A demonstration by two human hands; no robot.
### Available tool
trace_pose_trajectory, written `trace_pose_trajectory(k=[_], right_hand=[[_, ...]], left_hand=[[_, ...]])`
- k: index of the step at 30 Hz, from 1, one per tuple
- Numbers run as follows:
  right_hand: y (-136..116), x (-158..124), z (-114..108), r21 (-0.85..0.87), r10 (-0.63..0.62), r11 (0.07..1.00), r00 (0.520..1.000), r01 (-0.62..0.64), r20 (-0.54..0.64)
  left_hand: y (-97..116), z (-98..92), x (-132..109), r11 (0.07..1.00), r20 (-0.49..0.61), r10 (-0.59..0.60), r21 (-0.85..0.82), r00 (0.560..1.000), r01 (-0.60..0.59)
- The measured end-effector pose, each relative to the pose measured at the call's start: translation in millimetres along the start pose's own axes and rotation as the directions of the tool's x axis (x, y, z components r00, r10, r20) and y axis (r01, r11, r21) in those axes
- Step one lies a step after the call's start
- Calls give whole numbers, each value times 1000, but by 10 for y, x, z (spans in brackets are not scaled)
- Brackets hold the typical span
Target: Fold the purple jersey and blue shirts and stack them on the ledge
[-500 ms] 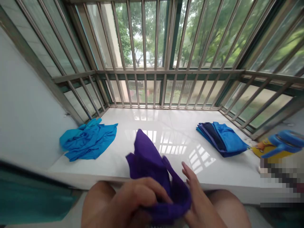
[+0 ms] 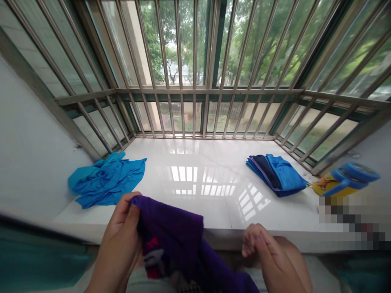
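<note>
My left hand (image 2: 120, 240) pinched the top corner of the purple fabric garment (image 2: 177, 232), thumb and fingers closed on it, so the cloth hung over my lap, just short of the glossy white sill (image 2: 214, 162). My right hand (image 2: 262, 250) curled loosely beside its lower edge; I couldn't tell whether it gripped cloth.

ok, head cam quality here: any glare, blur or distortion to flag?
Head view: window glare mirrored on the glossy white sill; window grille bows outward, wide-lens distortion; a pixelated block masks the lower right; left hand and purple garment slightly soft; daylight diffuse, no hard shadows.
</note>
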State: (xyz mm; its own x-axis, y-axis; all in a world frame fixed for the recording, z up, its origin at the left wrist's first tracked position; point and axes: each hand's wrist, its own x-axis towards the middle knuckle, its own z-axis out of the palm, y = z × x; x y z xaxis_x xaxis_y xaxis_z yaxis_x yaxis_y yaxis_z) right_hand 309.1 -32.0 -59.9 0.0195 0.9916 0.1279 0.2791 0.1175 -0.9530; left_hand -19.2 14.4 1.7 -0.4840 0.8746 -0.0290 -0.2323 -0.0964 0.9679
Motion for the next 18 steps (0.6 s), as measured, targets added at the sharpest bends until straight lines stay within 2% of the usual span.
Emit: trace_pose_trajectory(k=[2,3,4,5,7,8,9,10,12,15,16,18], right_hand=[[-61,-32,51,-53,-112,992,989,117,92],[-100,-58,104,-69,-150,984,976,162,159],[-139,-91,174,-77,-164,980,959,186,229],[-175,-129,254,-80,-153,979,940,185,304],[-228,-203,411,-96,-88,985,905,140,416],[-246,-232,470,-112,-52,987,892,114,449],[-262,-254,507,-130,-25,987,883,97,469],[-279,-266,517,-145,-12,985,881,91,472],[-331,-267,468,-162,-3,983,901,81,434],[-481,-242,302,-130,-14,989,926,68,378],[-543,-237,243,-116,-20,991,933,66,360],[-655,-239,135,-95,-10,995,950,41,312]], left_hand=[[-82,-20,-162,992,58,57,109,997,-63],[-154,-21,-269,975,136,106,180,985,-130],[-242,-14,-381,945,253,169,233,953,-229],[-337,-1,-488,904,399,238,242,885,-352],[-508,31,-646,811,667,337,154,664,-565],[-565,40,-686,772,755,350,103,555,-627],[-597,39,-699,745,806,346,76,480,-663],[-605,27,-689,728,832,325,84,450,-680],[-577,-27,-624,720,847,242,170,473,-672],[-561,-140,-507,724,863,47,317,503,-612],[-590,-173,-469,713,847,-17,383,532,-587],[-695,-227,-382,671,758,-103,531,644,-517]])
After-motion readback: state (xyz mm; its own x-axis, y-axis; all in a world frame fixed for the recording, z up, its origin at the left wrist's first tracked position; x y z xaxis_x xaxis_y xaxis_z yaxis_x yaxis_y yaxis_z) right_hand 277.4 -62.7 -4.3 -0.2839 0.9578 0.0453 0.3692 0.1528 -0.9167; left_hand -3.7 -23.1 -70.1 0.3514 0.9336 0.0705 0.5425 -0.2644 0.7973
